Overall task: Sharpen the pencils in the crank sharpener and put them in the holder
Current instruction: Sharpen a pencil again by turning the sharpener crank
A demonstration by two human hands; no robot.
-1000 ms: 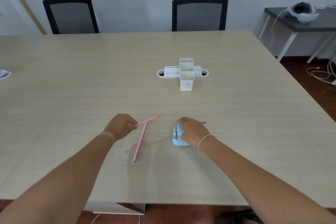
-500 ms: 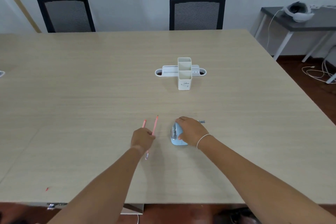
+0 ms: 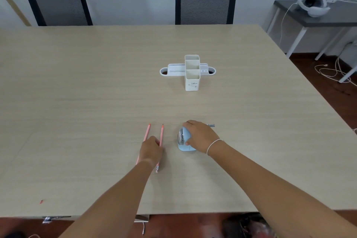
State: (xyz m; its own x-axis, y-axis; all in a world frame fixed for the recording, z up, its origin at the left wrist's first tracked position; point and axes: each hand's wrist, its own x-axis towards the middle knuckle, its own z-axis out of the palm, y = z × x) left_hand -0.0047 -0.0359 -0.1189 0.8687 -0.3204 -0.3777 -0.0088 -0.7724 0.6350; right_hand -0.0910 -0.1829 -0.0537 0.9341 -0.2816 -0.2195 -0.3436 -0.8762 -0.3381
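Two pink pencils lie nearly parallel on the wooden table, tips pointing away from me. My left hand rests over their middle, fingers curled around the right pencil; the left pencil runs beside and under the hand. My right hand is clamped over the light blue crank sharpener, whose grey crank handle sticks out behind the hand. The white pencil holder stands farther back at the table's centre, with empty compartments.
Two black mesh chairs stand at the table's far edge. A grey side table with a white headset is at the right, cables on the floor beside it. A small red scrap lies near the front left edge.
My left hand moved right and toward me with the pencil it held; both pencils now lie side by side pointing away. The right hand stayed on the sharpener.
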